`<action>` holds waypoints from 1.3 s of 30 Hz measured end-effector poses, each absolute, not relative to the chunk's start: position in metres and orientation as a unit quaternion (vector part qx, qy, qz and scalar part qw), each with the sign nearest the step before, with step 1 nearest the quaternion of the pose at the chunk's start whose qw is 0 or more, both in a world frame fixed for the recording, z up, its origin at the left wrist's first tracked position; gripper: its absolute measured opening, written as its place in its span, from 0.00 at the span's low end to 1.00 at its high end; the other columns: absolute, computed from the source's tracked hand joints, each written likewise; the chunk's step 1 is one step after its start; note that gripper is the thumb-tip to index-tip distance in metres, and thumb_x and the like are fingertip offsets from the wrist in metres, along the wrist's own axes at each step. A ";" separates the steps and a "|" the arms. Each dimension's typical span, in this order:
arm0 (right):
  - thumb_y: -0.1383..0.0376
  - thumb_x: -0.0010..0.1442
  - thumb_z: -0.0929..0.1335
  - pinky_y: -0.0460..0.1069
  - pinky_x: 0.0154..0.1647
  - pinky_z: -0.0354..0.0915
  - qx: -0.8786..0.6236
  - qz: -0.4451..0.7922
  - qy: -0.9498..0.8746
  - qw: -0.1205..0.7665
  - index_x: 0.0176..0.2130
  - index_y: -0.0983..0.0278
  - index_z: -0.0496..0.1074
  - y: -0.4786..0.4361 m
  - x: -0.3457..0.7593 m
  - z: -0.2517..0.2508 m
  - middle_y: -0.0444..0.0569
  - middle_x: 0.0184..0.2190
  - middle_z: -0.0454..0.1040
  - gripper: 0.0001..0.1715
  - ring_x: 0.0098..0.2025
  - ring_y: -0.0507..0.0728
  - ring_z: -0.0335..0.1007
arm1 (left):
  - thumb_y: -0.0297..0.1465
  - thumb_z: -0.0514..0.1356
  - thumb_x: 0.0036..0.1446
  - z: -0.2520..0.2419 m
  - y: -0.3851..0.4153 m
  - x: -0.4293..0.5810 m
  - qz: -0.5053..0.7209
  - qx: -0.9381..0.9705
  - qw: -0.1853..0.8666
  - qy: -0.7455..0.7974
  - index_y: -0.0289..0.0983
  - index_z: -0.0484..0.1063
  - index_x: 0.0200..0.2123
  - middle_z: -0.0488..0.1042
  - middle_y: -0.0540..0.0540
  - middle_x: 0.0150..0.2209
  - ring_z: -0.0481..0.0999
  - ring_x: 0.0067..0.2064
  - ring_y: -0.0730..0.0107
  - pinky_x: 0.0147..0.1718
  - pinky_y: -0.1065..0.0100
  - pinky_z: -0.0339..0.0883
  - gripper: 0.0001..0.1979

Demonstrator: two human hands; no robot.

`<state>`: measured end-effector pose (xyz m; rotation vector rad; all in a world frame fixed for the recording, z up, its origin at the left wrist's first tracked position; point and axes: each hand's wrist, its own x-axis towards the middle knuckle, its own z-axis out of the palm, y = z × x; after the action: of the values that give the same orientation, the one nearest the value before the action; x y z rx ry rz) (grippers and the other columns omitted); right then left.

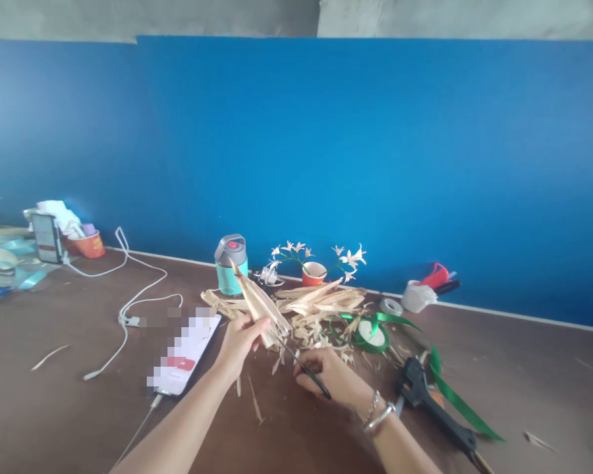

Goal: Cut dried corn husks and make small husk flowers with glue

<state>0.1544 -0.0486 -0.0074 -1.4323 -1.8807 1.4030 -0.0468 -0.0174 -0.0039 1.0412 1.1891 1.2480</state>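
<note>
My left hand [241,339] pinches a dried corn husk [261,301], its pointed tip up and its wide end toward my right hand. In my right hand [326,374] is a pair of scissors [312,378] with dark handles, the blades reaching to the husk's lower edge. Whether the blades are apart I cannot tell. Behind both hands lies a pile of dried husks [321,299], with small cut scraps [309,332] scattered in front of it.
Right of my hands are a green ribbon roll [372,334] and a black glue gun [432,401]. A phone [185,359] on a cable lies at left. Farther back stand a teal flask [231,276], a paper cup [313,275] with white flowers [350,258], and a white container [418,297].
</note>
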 end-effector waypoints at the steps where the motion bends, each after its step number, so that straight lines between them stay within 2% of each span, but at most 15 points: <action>1: 0.67 0.48 0.66 0.39 0.13 0.48 -0.510 0.496 -0.675 0.197 0.28 0.66 0.72 -0.049 0.154 -0.007 0.39 0.14 0.63 0.06 0.14 0.45 0.53 | 0.37 0.65 0.43 -0.004 -0.018 -0.047 0.525 0.436 0.534 0.499 0.32 0.71 0.20 0.67 0.52 0.14 0.61 0.16 0.79 0.15 0.75 0.51 0.13; 7: 0.70 0.46 0.66 0.39 0.16 0.52 -0.500 0.473 -0.695 0.210 0.27 0.67 0.73 -0.049 0.153 -0.005 0.40 0.15 0.65 0.05 0.17 0.46 0.56 | 0.37 0.66 0.42 -0.004 -0.018 -0.045 0.537 0.404 0.553 0.493 0.32 0.71 0.18 0.66 0.51 0.13 0.62 0.16 0.79 0.15 0.76 0.52 0.13; 16: 0.68 0.46 0.66 0.39 0.12 0.48 -0.537 0.498 -0.650 0.200 0.29 0.66 0.72 -0.052 0.148 -0.001 0.38 0.13 0.63 0.06 0.14 0.45 0.53 | 0.36 0.68 0.38 -0.005 -0.019 -0.043 0.546 0.344 0.583 0.493 0.31 0.73 0.19 0.69 0.50 0.14 0.65 0.17 0.77 0.15 0.76 0.52 0.13; 25: 0.69 0.46 0.65 0.40 0.16 0.51 -0.506 0.479 -0.681 0.225 0.27 0.67 0.71 -0.049 0.149 -0.005 0.40 0.14 0.64 0.05 0.16 0.46 0.56 | 0.36 0.67 0.40 -0.009 -0.019 -0.043 0.546 0.344 0.586 0.490 0.31 0.74 0.20 0.69 0.50 0.15 0.64 0.17 0.78 0.15 0.77 0.51 0.13; 32: 0.70 0.45 0.66 0.40 0.16 0.50 -0.515 0.491 -0.668 0.216 0.27 0.67 0.71 -0.052 0.148 0.002 0.39 0.14 0.63 0.05 0.16 0.46 0.54 | 0.36 0.68 0.37 -0.004 -0.021 -0.041 0.543 0.341 0.585 0.497 0.31 0.74 0.18 0.69 0.49 0.14 0.65 0.18 0.78 0.15 0.76 0.51 0.13; 39: 0.70 0.45 0.66 0.40 0.17 0.48 -0.501 0.467 -0.693 0.226 0.25 0.68 0.72 -0.051 0.150 0.000 0.38 0.14 0.60 0.04 0.17 0.45 0.51 | 0.37 0.67 0.41 -0.010 -0.019 -0.042 0.534 0.360 0.583 0.495 0.30 0.75 0.20 0.69 0.49 0.15 0.65 0.18 0.79 0.15 0.77 0.52 0.14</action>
<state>0.1496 -0.0511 -0.0003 -1.3816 -1.9114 1.2867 -0.0424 -0.0195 -0.0097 0.8400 1.1558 1.2474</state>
